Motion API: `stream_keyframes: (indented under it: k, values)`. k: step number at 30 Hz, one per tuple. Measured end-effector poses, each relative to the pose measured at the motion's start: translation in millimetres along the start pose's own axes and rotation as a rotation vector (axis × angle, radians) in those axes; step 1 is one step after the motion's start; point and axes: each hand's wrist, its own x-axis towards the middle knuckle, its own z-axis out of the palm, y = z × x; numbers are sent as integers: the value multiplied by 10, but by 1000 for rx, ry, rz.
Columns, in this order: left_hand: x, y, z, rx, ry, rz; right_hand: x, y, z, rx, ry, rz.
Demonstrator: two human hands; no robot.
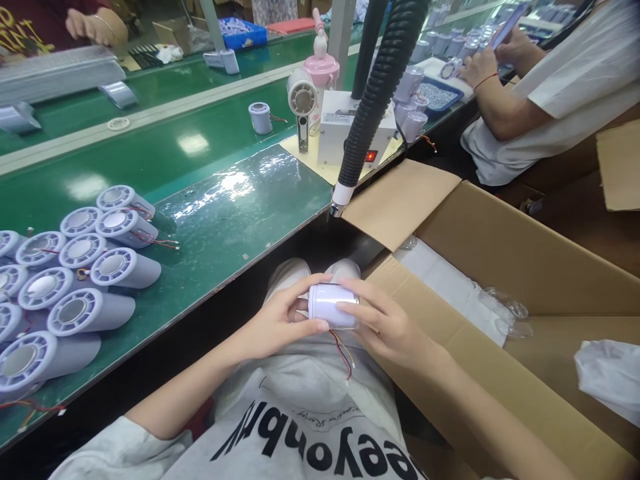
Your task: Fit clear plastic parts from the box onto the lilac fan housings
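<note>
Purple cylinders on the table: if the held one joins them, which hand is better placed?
Probably the left hand: it grips the held cylinder at its left end, and the other cylinders are on that side. The right hand is at the opposite end, farther from them.

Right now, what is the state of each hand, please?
Left hand: holding one end of the lilac cylindrical housing.
Right hand: fingers curved around its other end, also holding it.
</note>
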Motion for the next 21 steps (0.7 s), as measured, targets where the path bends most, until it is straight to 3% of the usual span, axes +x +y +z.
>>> stream_keyframes:
  k: [2, 5, 7, 12, 17, 19, 21]
  values:
    - [-3, 5, -18, 43, -31, 2, -2, -2, -11, 133, -17, 109]
    - [-10, 10, -38, 68, -91, 38, -18, -25, 0, 544, 19, 378]
    - [-14, 5, -41, 20, -115, 35, -33, -43, 2, 696, 35, 466]
    - [22, -95, -12, -99, -134, -78, -32, -58, -23, 715, 18, 598]
    - [66, -261, 66, -182, -126, -189, -56, -70, 87, 725, 10, 729]
    - [103, -236, 21, -109, -79, -246, -112, 12, 39, 726, -20, 737]
    - [231, -142, -120, 109, 26, -234, -227, 197, -206, 566, 64, 828]
